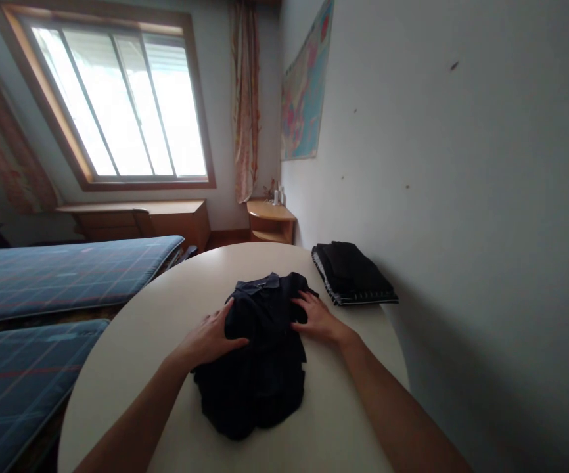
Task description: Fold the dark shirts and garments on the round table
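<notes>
A dark navy collared shirt [259,374] lies on the white round table [166,315], its collar at the far end and its hem towards me. My left hand [210,338] rests on the shirt's left edge, thumb stretched inward over the cloth and fingers spread. On the other side, my right hand [317,318] touches the cloth near the right shoulder and sleeve, with its fingers apart. The shirt's right sleeve looks bunched beside the collar. Neither hand visibly pinches the fabric.
Folded dark clothes [353,272] with a striped edge sit at the table's right rim, close to the white wall [486,197]. Two blue plaid mattresses [58,276] lie to the left. Beyond the table are a small corner shelf [271,211] and a wooden desk [166,207] below a window.
</notes>
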A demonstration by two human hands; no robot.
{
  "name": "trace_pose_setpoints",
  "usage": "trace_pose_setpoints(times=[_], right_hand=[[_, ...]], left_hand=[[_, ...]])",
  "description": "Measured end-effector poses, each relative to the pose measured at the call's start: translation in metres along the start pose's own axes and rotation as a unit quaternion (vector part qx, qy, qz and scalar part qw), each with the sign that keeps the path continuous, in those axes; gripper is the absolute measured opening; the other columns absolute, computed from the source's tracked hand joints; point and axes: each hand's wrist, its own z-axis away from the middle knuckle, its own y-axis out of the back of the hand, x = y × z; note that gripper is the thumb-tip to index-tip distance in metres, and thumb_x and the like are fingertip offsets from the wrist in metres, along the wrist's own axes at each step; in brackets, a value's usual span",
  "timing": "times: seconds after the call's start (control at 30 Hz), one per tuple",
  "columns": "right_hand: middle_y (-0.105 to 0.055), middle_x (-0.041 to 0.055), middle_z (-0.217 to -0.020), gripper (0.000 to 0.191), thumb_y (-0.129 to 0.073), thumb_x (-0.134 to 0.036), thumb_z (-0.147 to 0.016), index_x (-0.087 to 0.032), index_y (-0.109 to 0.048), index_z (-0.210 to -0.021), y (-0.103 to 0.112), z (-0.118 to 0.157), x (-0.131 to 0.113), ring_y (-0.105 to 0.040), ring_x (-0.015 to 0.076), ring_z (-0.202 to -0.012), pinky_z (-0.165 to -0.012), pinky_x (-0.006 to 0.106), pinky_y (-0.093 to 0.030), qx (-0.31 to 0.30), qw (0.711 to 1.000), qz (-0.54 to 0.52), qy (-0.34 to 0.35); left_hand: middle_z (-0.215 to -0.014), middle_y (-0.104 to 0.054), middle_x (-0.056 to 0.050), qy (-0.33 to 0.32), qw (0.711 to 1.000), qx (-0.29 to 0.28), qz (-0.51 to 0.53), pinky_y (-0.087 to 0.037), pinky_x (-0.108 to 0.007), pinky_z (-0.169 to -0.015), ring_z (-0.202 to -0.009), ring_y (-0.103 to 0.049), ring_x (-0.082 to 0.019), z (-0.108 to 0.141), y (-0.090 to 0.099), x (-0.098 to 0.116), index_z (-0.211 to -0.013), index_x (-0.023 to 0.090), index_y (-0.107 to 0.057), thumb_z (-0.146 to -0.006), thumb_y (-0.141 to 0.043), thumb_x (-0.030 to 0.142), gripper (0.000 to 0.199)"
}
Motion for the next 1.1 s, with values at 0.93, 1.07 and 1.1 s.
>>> trace_pose_setpoints(times=[0.93, 1.07, 1.1], right_hand=[[-0.067, 0.0030, -0.073, 0.029, -0.046, -0.047, -0.094, -0.021, -0.060, -0.100, 0.031, -0.003, -0.019, -0.063, 0.0203, -0.065, -0.064, 0.030, -0.046, 0.221, 0.969, -0.088, -0.062], [-0.071, 0.0038, -0.084, 0.033, -0.049, -0.046, -0.093, -0.022, -0.061, -0.112, 0.029, 0.000, -0.018, -0.067, 0.0206, -0.074, -0.073, 0.033, -0.051, 0.181, 0.976, -0.117, -0.028], [-0.072, 0.0054, -0.095, 0.036, -0.052, -0.046, -0.091, -0.022, -0.060, -0.117, 0.027, 0.001, -0.019, -0.068, 0.0218, -0.086, -0.081, 0.035, -0.052, 0.162, 0.980, -0.118, -0.007]], left_hand=[[-0.124, -0.064, -0.012, 0.037, 0.954, 0.297, 0.002, -0.043, -0.043, -0.105, -0.117, -0.059, -0.029, -0.024, 0.024, -0.024, -0.115, 0.019, -0.066, -0.086, -0.052, 0.051, 0.045], [-0.129, -0.062, -0.011, -0.036, 0.991, 0.114, -0.052, -0.045, -0.045, -0.099, -0.114, -0.060, -0.033, -0.006, 0.007, 0.013, -0.134, 0.024, -0.055, -0.077, -0.065, 0.059, 0.068], [-0.136, -0.058, -0.011, -0.049, 0.994, 0.073, -0.061, -0.043, -0.047, -0.101, -0.119, -0.057, -0.035, -0.002, 0.002, 0.018, -0.140, 0.025, -0.050, -0.073, -0.070, 0.057, 0.076]])
